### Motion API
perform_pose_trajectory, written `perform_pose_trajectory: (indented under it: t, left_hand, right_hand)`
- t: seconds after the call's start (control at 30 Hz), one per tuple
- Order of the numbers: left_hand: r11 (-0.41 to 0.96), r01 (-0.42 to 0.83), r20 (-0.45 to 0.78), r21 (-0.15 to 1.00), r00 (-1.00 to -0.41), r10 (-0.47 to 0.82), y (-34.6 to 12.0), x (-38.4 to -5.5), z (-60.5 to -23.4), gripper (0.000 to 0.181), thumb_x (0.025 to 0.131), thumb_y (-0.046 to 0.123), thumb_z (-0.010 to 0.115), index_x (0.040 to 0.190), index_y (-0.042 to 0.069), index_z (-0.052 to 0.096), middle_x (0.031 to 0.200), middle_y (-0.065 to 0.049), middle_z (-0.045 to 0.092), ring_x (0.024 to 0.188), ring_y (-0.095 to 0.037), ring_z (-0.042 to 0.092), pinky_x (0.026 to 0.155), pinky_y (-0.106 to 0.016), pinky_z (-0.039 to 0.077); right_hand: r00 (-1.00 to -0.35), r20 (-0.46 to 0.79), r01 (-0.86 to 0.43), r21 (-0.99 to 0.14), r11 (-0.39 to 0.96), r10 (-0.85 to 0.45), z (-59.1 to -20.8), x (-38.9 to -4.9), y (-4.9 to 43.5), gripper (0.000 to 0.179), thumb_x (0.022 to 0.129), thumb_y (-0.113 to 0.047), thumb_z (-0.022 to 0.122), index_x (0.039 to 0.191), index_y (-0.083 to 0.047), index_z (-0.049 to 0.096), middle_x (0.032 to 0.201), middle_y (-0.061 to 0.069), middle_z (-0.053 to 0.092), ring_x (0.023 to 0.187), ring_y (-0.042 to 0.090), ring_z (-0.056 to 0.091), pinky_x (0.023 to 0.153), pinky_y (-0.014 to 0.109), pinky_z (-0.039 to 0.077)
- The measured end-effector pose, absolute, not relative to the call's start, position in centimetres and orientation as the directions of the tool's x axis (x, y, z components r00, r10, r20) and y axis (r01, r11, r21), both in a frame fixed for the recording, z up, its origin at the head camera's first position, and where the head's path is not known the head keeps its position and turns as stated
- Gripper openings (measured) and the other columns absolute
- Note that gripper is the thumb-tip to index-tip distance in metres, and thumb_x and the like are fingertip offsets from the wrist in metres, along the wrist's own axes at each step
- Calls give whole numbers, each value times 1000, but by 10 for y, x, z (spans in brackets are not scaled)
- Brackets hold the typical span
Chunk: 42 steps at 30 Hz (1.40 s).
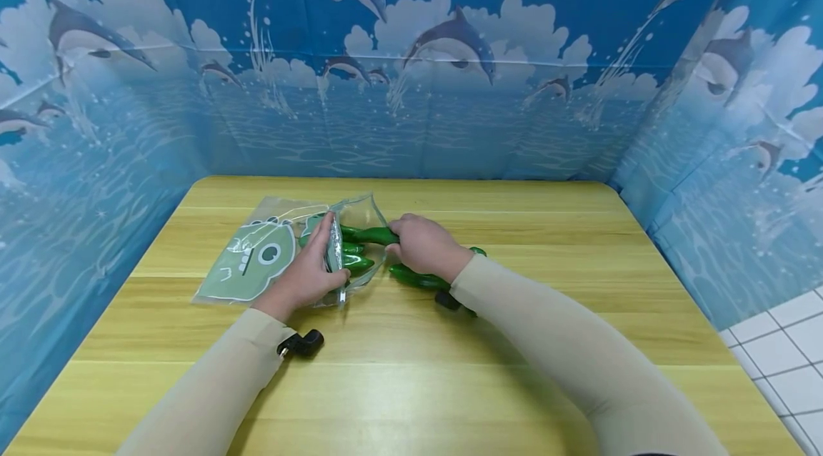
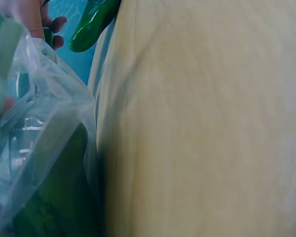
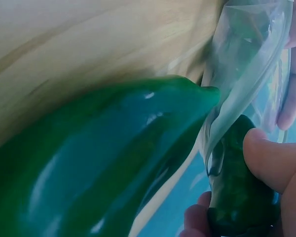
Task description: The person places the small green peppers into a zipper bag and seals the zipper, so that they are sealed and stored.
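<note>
On a yellow wood-grain table [image 1: 398, 384], a clear plastic bag [image 1: 257, 266] printed with a green, one-eyed cartoon creature lies on its side, left of centre, its mouth toward the right. The person's left hand [image 1: 305, 274] is at the bag's rim, thumb spread apart from the straight fingers. Just beside it, the right hand [image 1: 424, 245] grips a glossy green pepper [image 1: 376, 236] between thumb and fingers, the pepper's far end at the bag's mouth. More green peppers [image 1: 358, 264] show inside the bag. A loose green pepper [image 1: 414, 277] lies on the table below the right hand, partly hidden by it. Both arms wear beige sleeves [image 1: 212, 384]. Behind the table hangs a blue curtain [image 1: 398, 127] patterned with leaping dolphins; white floor tiles [image 1: 781, 349] appear at far right.
</note>
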State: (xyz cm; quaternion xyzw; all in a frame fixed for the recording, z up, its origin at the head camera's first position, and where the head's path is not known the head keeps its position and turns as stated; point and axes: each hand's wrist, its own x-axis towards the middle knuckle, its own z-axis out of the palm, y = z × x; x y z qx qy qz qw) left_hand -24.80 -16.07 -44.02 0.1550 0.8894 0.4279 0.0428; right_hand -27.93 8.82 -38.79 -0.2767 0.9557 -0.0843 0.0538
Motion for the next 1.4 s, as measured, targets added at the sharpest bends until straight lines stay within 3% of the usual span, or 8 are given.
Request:
perform_pose_trajectory:
  t: [0.23,0.5,0.73,0.9,1.03,1.23,1.4]
  left_hand:
    - [591,237,57,771,-950,307,-161,-248,-440,114,91,20,71,170,25,-10,179,-10,-8,162,-47,10,119,-73,31]
    - [587,241,60,773,-949,311,-161,-250,-442,115,90,20,72,170,25,-11,179,-7,-9,163,-44,9,120,-71,32]
    - [597,248,66,763,-948,310,-162,-250,-441,115,89,21,71,170,24,-10,179,-9,-6,162,-46,12,119,-71,33]
    - [592,240,57,769,-949,310,-160,-250,-440,114,90,21,71,170,24,-10,179,-9,-7,162,-46,9,119,-72,32]
    - [587,236,51,775,-948,313,-159,-248,-439,114,91,22,71,170,24,-10,179,-9,-8,162,-46,8,119,-73,31]
    - [599,234,51,766,-951,306,-160,-249,-440,115,90,24,71,170,25,-10,179,-10,-8,162,-47,9,119,-74,31]
    - [593,228,45,773,-951,307,-161,-249,-441,114,90,22,70,170,25,-10,178,-9,-9,162,-46,9,118,-73,32]
  right_hand:
    - [-841,-51,-528,-144,837,-539,-391,-282,77,52,108,-33,61,150,-5,57,131,13,64,108,22,65,92,38,58]
    - [-807,-60,-576,-143,805,-587,-397,-284,72,53,107,-10,55,158,-3,46,137,15,59,110,23,58,93,35,55]
    - [-802,-54,-582,-152,798,-595,-397,-286,71,54,108,-19,60,158,-5,47,138,15,62,122,26,64,102,38,56]
    - [-801,-68,-580,-158,799,-595,-395,-286,72,53,107,-11,57,158,-4,46,144,17,60,127,30,63,107,40,55]
    - [-806,-82,-569,-163,806,-586,-391,-286,81,52,106,-7,56,158,-5,48,144,16,60,122,29,64,102,40,57]
    - [-805,-134,-544,-225,809,-578,-377,-283,94,51,104,-1,52,154,-5,53,134,14,62,96,22,61,86,36,53]
    - [-790,-164,-543,-261,798,-591,-380,-283,91,50,105,-3,54,155,-6,53,140,14,60,110,24,64,93,38,55]
